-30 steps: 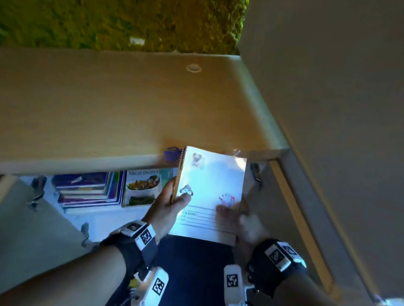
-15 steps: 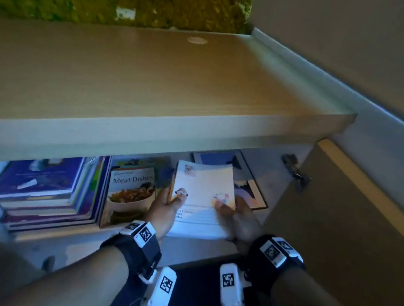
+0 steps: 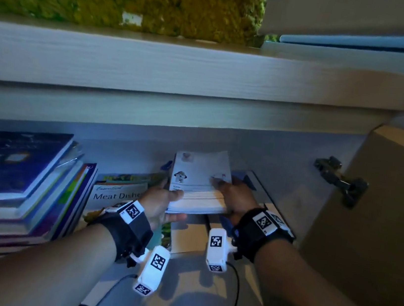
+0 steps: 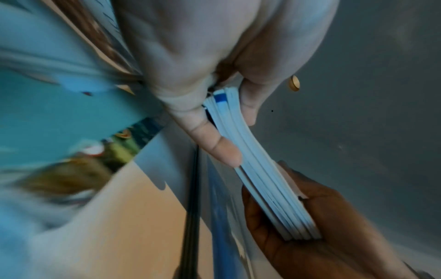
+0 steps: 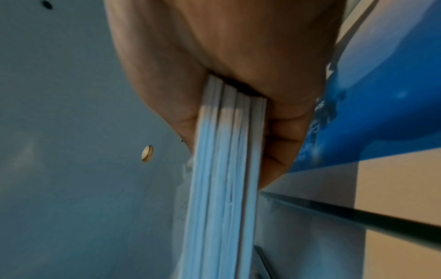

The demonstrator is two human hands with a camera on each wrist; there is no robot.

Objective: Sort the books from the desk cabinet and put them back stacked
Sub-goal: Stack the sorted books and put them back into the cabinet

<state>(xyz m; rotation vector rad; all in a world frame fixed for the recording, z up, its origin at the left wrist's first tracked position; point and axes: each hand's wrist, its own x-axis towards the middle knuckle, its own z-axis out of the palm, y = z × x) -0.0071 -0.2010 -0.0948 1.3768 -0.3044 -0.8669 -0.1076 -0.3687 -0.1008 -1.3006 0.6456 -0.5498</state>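
Note:
A small stack of thin white notebooks [image 3: 199, 181] with cartoon stickers on the top cover is held flat inside the desk cabinet. My left hand [image 3: 165, 204] grips its left near corner, thumb on top, fingers beneath. My right hand [image 3: 235, 196] grips its right edge. In the left wrist view the notebook edges [image 4: 262, 181] sit pinched between thumb and fingers, with the right hand [image 4: 317, 226] at the far end. The right wrist view shows the notebook edges [image 5: 229, 179] clamped in my right hand [image 5: 274, 132]. The stack hovers over a blue-covered book [image 3: 248, 182] and a "Meat Dishes" cookbook [image 3: 117, 193].
A tall pile of books [image 3: 15, 178] fills the cabinet's left side. The thick desktop edge [image 3: 181, 72] hangs low overhead. The open cabinet door [image 3: 381, 217] with its metal hinge [image 3: 340, 180] stands at the right. A beige sheet [image 3: 189, 236] lies on the cabinet floor below the notebooks.
Both hands have carried the notebook stack from in front of the desk down and into the cabinet. The head view dropped lower, so the cabinet's inside now shows.

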